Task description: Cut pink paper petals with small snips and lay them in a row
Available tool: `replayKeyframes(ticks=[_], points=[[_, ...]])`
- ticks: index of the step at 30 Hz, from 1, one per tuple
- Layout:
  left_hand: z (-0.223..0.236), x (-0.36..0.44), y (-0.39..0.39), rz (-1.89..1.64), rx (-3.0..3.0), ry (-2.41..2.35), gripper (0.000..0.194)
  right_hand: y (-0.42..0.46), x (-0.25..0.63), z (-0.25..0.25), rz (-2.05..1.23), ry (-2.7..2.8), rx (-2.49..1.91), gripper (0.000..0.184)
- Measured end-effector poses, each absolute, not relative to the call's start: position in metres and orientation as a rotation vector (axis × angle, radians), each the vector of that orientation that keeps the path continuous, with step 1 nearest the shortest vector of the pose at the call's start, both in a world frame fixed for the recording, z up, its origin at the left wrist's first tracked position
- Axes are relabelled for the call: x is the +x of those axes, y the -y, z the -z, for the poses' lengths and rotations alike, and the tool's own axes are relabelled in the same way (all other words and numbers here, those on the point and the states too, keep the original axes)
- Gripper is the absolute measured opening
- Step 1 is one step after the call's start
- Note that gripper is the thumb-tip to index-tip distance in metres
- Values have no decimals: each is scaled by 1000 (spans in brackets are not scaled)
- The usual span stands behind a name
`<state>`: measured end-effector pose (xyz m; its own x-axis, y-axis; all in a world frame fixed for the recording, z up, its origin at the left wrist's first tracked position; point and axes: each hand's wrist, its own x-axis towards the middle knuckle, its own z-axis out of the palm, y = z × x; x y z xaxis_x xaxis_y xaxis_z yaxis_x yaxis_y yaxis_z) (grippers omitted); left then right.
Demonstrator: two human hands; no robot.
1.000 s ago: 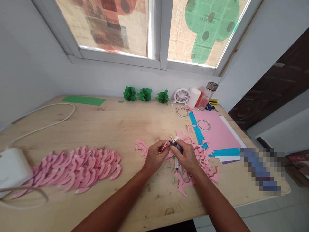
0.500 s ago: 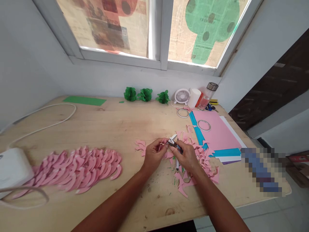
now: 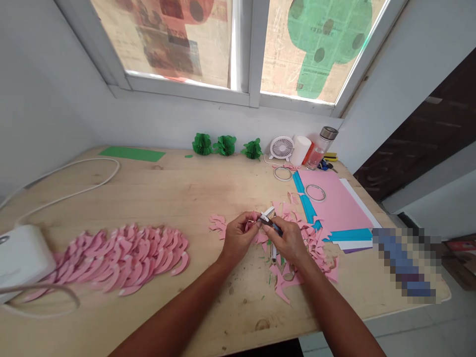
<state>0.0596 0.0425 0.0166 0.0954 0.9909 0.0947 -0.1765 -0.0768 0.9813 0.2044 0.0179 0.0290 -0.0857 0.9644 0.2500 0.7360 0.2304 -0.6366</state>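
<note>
My left hand (image 3: 240, 237) pinches a small pink paper piece (image 3: 254, 216) above the wooden table. In my right hand (image 3: 289, 239) are small scissors (image 3: 270, 224) with dark handles, their short pale metal end by the left fingertips. The fingers partly hide both the paper and the scissors. Below my right hand lies a white pen-like stick (image 3: 274, 253), partly covered. Curved pink paper scraps (image 3: 316, 238) are scattered around and under the right hand, with a few pink pieces (image 3: 217, 223) left of the left hand. A large overlapping pile of curved pink paper pieces (image 3: 130, 258) lies farther left.
Pink sheets (image 3: 342, 208) over blue and white paper lie at the right, a tape roll (image 3: 315, 193) on top. Along the wall stand green paper ornaments (image 3: 224, 145), a fan (image 3: 281, 148) and a glass bottle (image 3: 320, 151). A white box (image 3: 26, 255) with cables sits left.
The scissors have shifted slightly in my right hand, with their pale end now showing near the left fingertips. Both hands stay close together, and the view has moved a little.
</note>
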Motion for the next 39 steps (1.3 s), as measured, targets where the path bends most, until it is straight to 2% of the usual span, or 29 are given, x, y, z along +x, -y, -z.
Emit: replayKeyframes(ticks=[27,39], points=[[-11,59,-45,-1252,1181,-955,20,-18,204,-30,-444,1882,-1599,32],[-14,58,-45,-1245,1208,-976,19,-16,203,-28,-301,1892,-1631,32]])
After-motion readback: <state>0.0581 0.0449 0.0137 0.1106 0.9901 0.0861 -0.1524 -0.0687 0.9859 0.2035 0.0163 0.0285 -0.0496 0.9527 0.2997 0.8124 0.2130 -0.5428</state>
